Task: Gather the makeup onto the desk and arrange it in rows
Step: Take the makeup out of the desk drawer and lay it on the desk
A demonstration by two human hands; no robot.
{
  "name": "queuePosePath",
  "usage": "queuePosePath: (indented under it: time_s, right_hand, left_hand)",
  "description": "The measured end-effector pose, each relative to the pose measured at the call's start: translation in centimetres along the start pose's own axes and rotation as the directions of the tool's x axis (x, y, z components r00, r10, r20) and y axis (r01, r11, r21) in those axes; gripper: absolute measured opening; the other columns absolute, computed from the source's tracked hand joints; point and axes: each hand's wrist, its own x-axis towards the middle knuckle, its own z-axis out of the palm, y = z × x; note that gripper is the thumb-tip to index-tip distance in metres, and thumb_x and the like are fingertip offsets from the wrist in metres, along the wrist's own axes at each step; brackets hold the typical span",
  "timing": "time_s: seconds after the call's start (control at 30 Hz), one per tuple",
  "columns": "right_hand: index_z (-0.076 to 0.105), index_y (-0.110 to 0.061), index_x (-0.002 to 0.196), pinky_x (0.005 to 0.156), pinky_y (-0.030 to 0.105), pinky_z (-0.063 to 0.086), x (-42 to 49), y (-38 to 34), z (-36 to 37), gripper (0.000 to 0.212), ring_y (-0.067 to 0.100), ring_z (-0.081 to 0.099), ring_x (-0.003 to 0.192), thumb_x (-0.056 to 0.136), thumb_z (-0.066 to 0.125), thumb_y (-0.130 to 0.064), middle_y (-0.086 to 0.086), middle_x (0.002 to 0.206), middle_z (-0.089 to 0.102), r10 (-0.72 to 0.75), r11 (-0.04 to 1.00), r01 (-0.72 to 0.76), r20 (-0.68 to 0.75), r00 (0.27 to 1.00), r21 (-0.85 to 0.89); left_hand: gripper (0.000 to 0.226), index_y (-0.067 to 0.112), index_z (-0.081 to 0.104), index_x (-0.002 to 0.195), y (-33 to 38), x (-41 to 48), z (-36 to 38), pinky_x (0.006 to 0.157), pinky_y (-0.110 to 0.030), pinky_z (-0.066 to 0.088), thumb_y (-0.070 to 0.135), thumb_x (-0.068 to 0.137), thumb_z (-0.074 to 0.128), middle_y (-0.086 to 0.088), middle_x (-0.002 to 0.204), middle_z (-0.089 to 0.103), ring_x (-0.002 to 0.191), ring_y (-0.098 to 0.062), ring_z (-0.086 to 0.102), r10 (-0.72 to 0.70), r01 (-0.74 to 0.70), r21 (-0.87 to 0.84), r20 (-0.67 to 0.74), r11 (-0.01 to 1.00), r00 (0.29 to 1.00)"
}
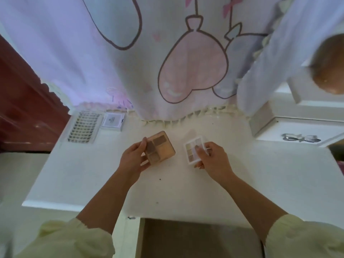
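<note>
The white worktop (260,174) carries a tray of false lashes (83,126) at its far left corner, with a small white box (113,121) just beside it on the right. Near the middle of the worktop, the left hand (133,161) holds a tan eyeshadow palette (162,148). Its grip pinches the palette's left edge, thumb on top and fingers beneath. Just to the right, the right hand (214,161) pinches a smaller white palette (193,148), thumb on its face. Whether either palette touches the surface I cannot tell. Both look light, rigid and smooth-cased, probably with brittle pressed powder inside. They are best held flat by opposite edges and set down gently.
</note>
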Motion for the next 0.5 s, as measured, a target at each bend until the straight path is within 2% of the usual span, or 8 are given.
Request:
queuePosePath:
  time_s: [0.07,0.2,0.3,0.37,0.43,0.5]
  right_hand:
    - [0.062,-0.010,0.092,0.064,0.044,0.059,1.8,-1.0,1.2,0.023,0.023,0.069,0.058,0.092,0.063,-0.033,0.009,0.069,0.069,0.003,1.000,-0.004,0.018,1.000,0.029]
    - [0.065,-0.011,0.094,0.051,0.021,0.049,5.0,-3.2,4.5,0.019,0.010,0.063,0.051,0.092,0.064,-0.030,0.004,0.070,0.067,0.008,0.997,-0.016,0.095,0.995,0.082]
    - [0.067,-0.008,0.092,0.051,0.020,0.048,6.7,-4.3,6.8,0.020,0.004,0.056,0.045,0.092,0.064,-0.028,0.005,0.067,0.064,0.050,0.988,-0.060,0.071,0.996,0.143]
    - [0.065,-0.007,0.089,0.047,0.017,0.043,7.6,-4.6,8.3,0.023,0.002,0.052,0.041,0.093,0.063,-0.029,0.003,0.059,0.061,0.093,0.983,-0.100,0.054,0.994,0.152]
    - [0.064,-0.004,0.089,0.052,0.020,0.046,8.4,-4.8,9.4,0.026,0.004,0.056,0.043,0.093,0.063,-0.030,0.005,0.058,0.063,0.137,0.976,-0.143,0.051,0.989,0.162]
    - [0.064,0.000,0.094,0.055,0.025,0.050,9.0,-4.9,10.0,0.029,0.008,0.062,0.049,0.092,0.064,-0.030,0.009,0.062,0.067,0.158,0.972,-0.165,0.050,0.986,0.167]
  left_hand:
    - [0.029,0.015,0.065,0.110,1.4,2.4,-0.7,0.072,-0.032,0.053,0.038,0.094,0.057,-0.002,0.101,0.068,0.089,-0.023,0.066,0.030,-0.029,0.012,-0.037,0.999,0.999]
    - [0.024,0.015,0.068,0.102,4.5,7.1,-2.3,0.075,-0.035,0.056,0.036,0.093,0.059,-0.004,0.097,0.069,0.090,-0.026,0.066,0.085,-0.075,0.119,-0.083,0.990,0.993]
    - [0.019,0.018,0.070,0.093,6.3,10.0,-2.9,0.082,-0.038,0.056,0.035,0.093,0.061,-0.003,0.092,0.069,0.093,-0.025,0.065,0.185,-0.141,0.304,-0.123,0.942,0.975]
    - [0.021,0.015,0.070,0.102,7.1,11.2,-2.6,0.069,-0.025,0.051,0.031,0.094,0.059,0.002,0.088,0.066,0.083,-0.014,0.062,0.300,-0.213,0.442,-0.135,0.871,0.944]
    - [0.026,0.015,0.064,0.118,7.5,12.1,-2.3,0.060,-0.021,0.046,0.025,0.094,0.058,0.000,0.095,0.065,0.082,-0.012,0.059,0.382,-0.266,0.536,-0.116,0.801,0.917]
    - [0.040,0.018,0.054,0.130,7.5,12.4,-2.1,0.074,-0.031,0.053,0.022,0.091,0.060,-0.001,0.102,0.060,0.094,-0.019,0.059,0.403,-0.272,0.643,-0.062,0.716,0.913]
